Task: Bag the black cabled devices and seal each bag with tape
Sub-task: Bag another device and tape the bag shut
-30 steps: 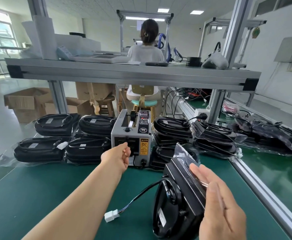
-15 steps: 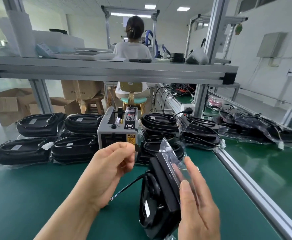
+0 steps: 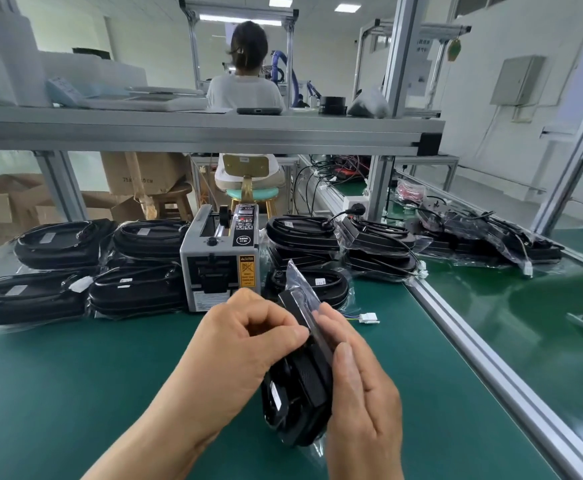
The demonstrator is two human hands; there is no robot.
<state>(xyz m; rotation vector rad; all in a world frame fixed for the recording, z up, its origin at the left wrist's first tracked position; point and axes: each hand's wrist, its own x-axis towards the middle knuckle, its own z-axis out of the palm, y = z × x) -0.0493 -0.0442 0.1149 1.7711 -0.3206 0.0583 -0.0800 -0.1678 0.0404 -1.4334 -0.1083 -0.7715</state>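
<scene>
A black cabled device (image 3: 300, 386) stands on edge on the green mat (image 3: 75, 375), inside a clear bag whose loose flap (image 3: 297, 278) sticks up. My left hand (image 3: 245, 344) has its fingers curled and pinches at the top edge of the bag; the small piece of clear tape it holds is barely visible. My right hand (image 3: 359, 393) lies flat with straight fingers against the device's right side. Just behind stands the grey tape dispenser (image 3: 220, 265).
Bagged black devices (image 3: 137, 292) are stacked left of the dispenser, more piles (image 3: 376, 244) to its right, one with a white connector (image 3: 369, 318) on the mat. An aluminium rail (image 3: 473, 344) borders the mat on the right. A shelf (image 3: 213, 133) runs overhead; a person (image 3: 245, 88) sits beyond.
My left hand came back from the dispenser with a piece of tape and moved onto the top of the bagged device. My right hand stayed flat against the bag.
</scene>
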